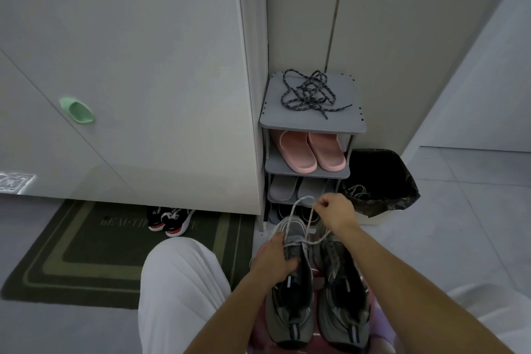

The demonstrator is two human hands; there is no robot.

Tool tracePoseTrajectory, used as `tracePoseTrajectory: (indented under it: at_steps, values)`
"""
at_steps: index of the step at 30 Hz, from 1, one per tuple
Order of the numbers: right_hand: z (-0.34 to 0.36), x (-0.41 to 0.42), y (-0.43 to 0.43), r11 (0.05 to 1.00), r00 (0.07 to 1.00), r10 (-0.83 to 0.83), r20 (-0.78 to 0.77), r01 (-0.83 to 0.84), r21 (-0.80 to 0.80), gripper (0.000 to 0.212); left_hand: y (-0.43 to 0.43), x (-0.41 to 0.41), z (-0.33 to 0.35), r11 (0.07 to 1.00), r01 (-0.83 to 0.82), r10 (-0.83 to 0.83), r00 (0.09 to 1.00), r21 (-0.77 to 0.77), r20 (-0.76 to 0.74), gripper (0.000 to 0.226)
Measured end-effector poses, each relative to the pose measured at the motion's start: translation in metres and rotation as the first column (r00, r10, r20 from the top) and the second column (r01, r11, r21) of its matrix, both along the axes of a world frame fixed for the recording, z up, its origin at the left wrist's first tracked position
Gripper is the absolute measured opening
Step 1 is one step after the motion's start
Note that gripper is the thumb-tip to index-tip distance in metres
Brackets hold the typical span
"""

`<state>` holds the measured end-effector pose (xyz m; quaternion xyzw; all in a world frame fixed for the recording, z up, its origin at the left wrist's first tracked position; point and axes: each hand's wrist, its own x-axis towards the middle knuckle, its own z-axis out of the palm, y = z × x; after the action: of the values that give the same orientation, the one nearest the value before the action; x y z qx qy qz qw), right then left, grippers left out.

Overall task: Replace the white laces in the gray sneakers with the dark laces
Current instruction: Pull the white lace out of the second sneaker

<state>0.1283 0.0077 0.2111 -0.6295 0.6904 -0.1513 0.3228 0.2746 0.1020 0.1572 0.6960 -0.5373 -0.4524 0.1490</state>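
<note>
- Just in front of the shoe rack (313,126), the right hand (336,211) pinches a white lace (296,208), and the left hand (273,263) curls its fingers over one of the gray sneakers (290,319).
- The rack's bottom shelf is mostly hidden behind them.
- The dark laces (309,93) lie tangled on top of the rack.
- The floor (459,224) is pale tile, with a doormat (86,253) left of the rack.

Gray sneakers (290,290) show mesh cloth with glossy trim; dark laces (310,93) look braided and speckled; pink slippers (311,152) smooth, matt.

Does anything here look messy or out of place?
The dark laces lie in a tangled heap on top of the shoe rack, and what looks like a pale lace sits in the bin.
</note>
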Motion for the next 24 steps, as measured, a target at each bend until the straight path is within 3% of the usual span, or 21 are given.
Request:
tracePoseTrajectory:
  at_steps: [3,5,12,17,20,24]
  values:
    - [-0.013,0.006,0.015,0.969,0.993,0.087,-0.082,-0.065,0.24,0.03,0.0,-0.001,-0.001,1.0,-0.015,0.015,1.0,0.007,-0.008,0.039]
    - [-0.026,0.01,0.026,0.948,0.976,0.146,-0.161,-0.092,0.304,0.031,0.0,-0.001,-0.001,1.0,-0.018,0.018,1.0,0.009,-0.007,0.042]
    - [-0.031,0.01,0.031,0.972,0.969,0.018,-0.248,0.041,0.229,0.039,0.0,0.0,0.0,1.0,-0.017,0.017,1.0,0.009,-0.01,0.046]
    - [-0.039,0.012,0.029,0.955,0.973,0.098,-0.21,-0.033,0.295,0.027,0.0,-0.001,-0.001,1.0,-0.023,0.024,1.0,0.01,-0.014,0.046]
    - [-0.042,0.015,0.028,0.961,0.982,0.11,-0.155,-0.065,0.268,0.019,0.0,0.0,-0.002,1.0,-0.019,0.019,1.0,0.006,-0.012,0.042]
    - [-0.025,0.009,0.019,0.982,0.983,0.105,-0.147,-0.079,0.174,0.025,0.0,0.001,-0.002,1.0,-0.009,0.009,1.0,-0.004,-0.023,0.042]
